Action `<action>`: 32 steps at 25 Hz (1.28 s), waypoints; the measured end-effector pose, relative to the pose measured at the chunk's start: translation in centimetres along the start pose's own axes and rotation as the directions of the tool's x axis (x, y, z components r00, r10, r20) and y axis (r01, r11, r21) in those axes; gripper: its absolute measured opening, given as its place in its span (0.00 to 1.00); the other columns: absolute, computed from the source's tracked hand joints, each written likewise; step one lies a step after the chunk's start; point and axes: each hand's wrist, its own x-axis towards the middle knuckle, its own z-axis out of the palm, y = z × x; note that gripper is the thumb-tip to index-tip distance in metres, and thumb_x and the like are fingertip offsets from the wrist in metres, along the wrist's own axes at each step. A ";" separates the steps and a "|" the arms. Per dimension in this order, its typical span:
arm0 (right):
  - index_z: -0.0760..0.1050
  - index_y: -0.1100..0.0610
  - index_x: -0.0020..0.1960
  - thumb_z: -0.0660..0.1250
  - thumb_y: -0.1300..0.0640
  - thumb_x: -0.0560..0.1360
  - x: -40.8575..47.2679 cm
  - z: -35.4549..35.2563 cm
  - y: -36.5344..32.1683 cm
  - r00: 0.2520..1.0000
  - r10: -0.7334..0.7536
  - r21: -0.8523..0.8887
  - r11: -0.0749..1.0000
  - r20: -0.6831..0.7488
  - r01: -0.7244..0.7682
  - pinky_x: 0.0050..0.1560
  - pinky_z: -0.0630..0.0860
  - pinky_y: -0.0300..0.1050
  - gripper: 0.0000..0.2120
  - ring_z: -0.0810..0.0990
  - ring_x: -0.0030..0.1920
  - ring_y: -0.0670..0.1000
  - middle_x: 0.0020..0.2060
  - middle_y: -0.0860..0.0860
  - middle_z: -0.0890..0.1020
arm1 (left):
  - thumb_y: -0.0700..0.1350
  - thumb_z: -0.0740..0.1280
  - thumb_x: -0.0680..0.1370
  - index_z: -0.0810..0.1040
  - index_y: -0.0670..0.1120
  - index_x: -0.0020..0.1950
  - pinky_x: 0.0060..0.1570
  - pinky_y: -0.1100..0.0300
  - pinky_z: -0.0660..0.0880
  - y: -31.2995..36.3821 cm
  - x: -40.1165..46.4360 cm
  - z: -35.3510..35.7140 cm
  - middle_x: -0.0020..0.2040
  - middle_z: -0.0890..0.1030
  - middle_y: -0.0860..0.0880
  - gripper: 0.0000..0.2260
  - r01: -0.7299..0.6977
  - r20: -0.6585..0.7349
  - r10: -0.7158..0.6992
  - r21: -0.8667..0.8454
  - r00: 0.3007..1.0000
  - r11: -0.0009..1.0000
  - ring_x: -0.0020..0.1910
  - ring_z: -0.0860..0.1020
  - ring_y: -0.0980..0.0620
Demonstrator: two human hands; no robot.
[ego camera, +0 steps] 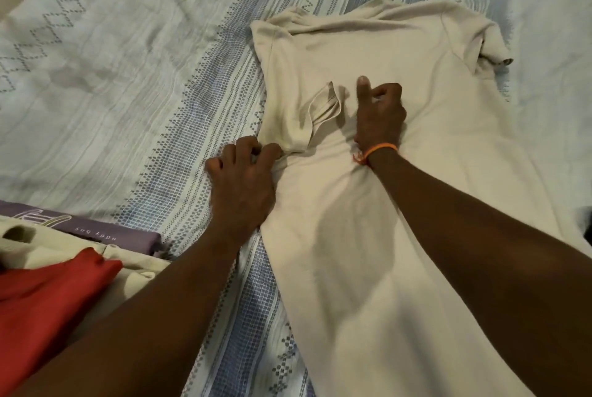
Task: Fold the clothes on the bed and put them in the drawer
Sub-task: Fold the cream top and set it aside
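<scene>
**Beige shirt spread on the bed, both hands on it**

The bed fills the view, covered in a pale sheet with blue-grey stripes and diamond patterns running from near centre to far right. On its right half lies the beige shirt, spread flat with the collar at the far end and the body reaching toward the near edge. Its left sleeve is folded inward onto the chest, while the right sleeve lies crumpled at the far right.

At the near left corner sits a small heap of other clothes: a red garment on top, a cream garment beneath it, and a purple garment with pale lettering just beyond them.

The left hand is at the shirt's left edge, just below the folded sleeve, its fingers curled into a grip that pinches the fabric there. The right hand rests on the middle of the shirt, most fingers curled under and one finger pointing away; whether its grip has cloth in it cannot be told. An orange wristband circles the right wrist.
</scene>
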 end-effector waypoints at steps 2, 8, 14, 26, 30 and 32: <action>0.70 0.54 0.53 0.68 0.31 0.68 -0.6 -0.3 -0.3 0.997 -0.023 -0.081 0.996 0.074 0.029 0.44 0.68 0.42 0.28 0.75 0.43 0.49 0.44 0.49 0.79 | 0.43 0.63 0.75 0.74 0.54 0.58 0.45 0.47 0.65 -0.2 0.2 -1.0 0.54 0.74 0.47 0.12 -0.025 0.084 0.024 0.010 0.996 1.000 0.47 0.72 0.43; 0.69 0.54 0.55 0.64 0.47 0.70 -0.5 -0.3 -0.2 0.995 -0.001 -0.100 0.995 0.097 0.011 0.46 0.69 0.48 0.18 0.78 0.49 0.60 0.46 0.55 0.80 | 0.46 0.70 0.72 0.72 0.56 0.64 0.47 0.47 0.65 0.4 -0.7 -2.0 0.61 0.74 0.49 0.21 0.005 0.242 -0.019 0.058 0.970 0.998 0.51 0.73 0.42; 0.72 0.57 0.52 0.58 0.54 0.74 0.6 -0.6 0.8 0.989 0.024 0.148 0.988 0.145 -0.046 0.46 0.70 0.48 0.10 0.77 0.46 0.57 0.44 0.54 0.79 | 0.43 0.67 0.76 0.74 0.56 0.61 0.46 0.46 0.67 1.4 -0.1 -2.2 0.58 0.75 0.50 0.16 0.077 0.200 -0.093 0.085 0.975 0.993 0.50 0.75 0.43; 0.78 0.59 0.49 0.67 0.44 0.66 22.4 -16.3 9.9 0.962 -0.260 -0.006 0.966 -0.085 0.260 0.53 0.72 0.49 0.21 0.79 0.50 0.58 0.46 0.58 0.81 | 0.39 0.60 0.77 0.67 0.58 0.69 0.60 0.50 0.73 4.4 5.2 -5.1 0.70 0.67 0.47 0.22 0.223 0.749 -0.375 0.302 0.546 0.927 0.62 0.73 0.43; 0.80 0.55 0.49 0.69 0.30 0.61 26.2 -16.2 14.2 0.997 0.040 0.001 0.999 0.061 -0.040 0.50 0.74 0.47 0.31 0.81 0.51 0.56 0.47 0.54 0.84 | 0.47 0.63 0.77 0.76 0.52 0.53 0.45 0.56 0.77 9.2 13.6 -1.9 0.49 0.78 0.48 0.06 0.079 0.774 -0.286 0.294 0.565 0.952 0.45 0.81 0.45; 0.79 0.52 0.47 0.73 0.32 0.63 26.7 -15.7 13.7 0.984 -0.038 -0.081 0.995 0.175 0.053 0.44 0.73 0.46 0.26 0.80 0.45 0.52 0.43 0.49 0.83 | 0.55 0.57 0.79 0.76 0.51 0.50 0.43 0.53 0.78 11.4 19.0 2.3 0.44 0.77 0.49 0.12 -0.083 0.706 -0.151 0.285 0.692 0.955 0.39 0.78 0.47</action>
